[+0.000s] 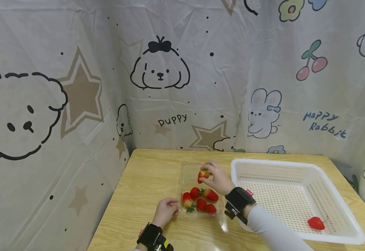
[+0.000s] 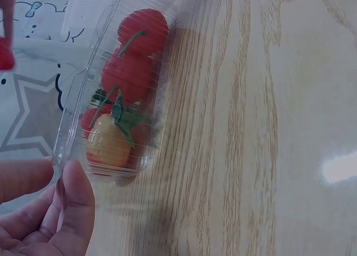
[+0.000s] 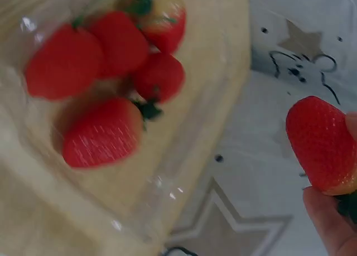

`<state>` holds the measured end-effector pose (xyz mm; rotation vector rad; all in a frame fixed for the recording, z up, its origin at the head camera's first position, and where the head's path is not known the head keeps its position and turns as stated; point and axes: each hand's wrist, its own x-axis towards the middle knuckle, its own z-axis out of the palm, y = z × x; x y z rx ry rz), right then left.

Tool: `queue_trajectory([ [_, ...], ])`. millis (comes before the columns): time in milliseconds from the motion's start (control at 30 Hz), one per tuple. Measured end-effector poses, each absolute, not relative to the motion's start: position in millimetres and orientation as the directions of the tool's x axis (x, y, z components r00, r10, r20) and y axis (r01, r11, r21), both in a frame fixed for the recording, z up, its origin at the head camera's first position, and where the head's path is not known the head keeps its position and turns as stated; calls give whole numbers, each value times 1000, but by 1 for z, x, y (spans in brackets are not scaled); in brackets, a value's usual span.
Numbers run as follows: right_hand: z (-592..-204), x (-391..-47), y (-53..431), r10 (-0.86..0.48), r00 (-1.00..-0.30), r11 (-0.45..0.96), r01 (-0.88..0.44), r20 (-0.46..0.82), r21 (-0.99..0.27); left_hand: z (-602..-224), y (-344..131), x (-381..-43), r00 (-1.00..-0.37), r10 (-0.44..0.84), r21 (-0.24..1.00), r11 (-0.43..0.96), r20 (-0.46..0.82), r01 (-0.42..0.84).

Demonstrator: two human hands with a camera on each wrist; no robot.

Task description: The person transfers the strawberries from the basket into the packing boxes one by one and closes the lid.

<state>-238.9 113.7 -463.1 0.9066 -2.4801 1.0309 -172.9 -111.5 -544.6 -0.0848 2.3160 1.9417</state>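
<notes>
Between thumb and fingers, my right hand (image 1: 217, 178) holds a red strawberry (image 1: 203, 175) with a yellowish top, above the clear plastic box (image 1: 182, 181). That same strawberry (image 3: 321, 144) shows large at the right of the right wrist view. Several more strawberries (image 1: 210, 195) lie in the near half of the box, some with green leaves and stems. At the box's left edge is my left hand (image 1: 166, 212); in the left wrist view its thumb and index finger (image 2: 78, 192) pinch the clear rim.
A large white perforated basket (image 1: 273, 195) stands on the wooden table (image 1: 132, 195) to the right of the box. One red strawberry (image 1: 315, 223) lies in its near right corner. A printed curtain (image 1: 176, 104) hangs behind the table and along its left side.
</notes>
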Motion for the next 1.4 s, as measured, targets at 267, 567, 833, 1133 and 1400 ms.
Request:
queue_trajectory([
  [267, -505, -239, 90, -527, -772, 598, -634, 355, -491, -546, -112, -173, -988, 23, 974, 174, -152, -145],
  [567, -537, -238, 83, -582, -790, 658, -597, 193, -460, -546, -111, -173, -990, 18, 977, 166, -140, -135],
  [833, -538, -231, 79, -614, -783, 663, -577, 95, -476, -546, -111, -173, -990, 17, 977, 168, -138, -133],
  [1133, -542, -228, 75, -622, -782, 699, -579, 43, -420, -547, -111, -174, -991, 19, 976, 173, -136, -130],
  [1400, -538, -226, 74, -625, -780, 702, -578, 31, -415, -538, -112, -173, -987, 40, 974, 174, -156, -147],
])
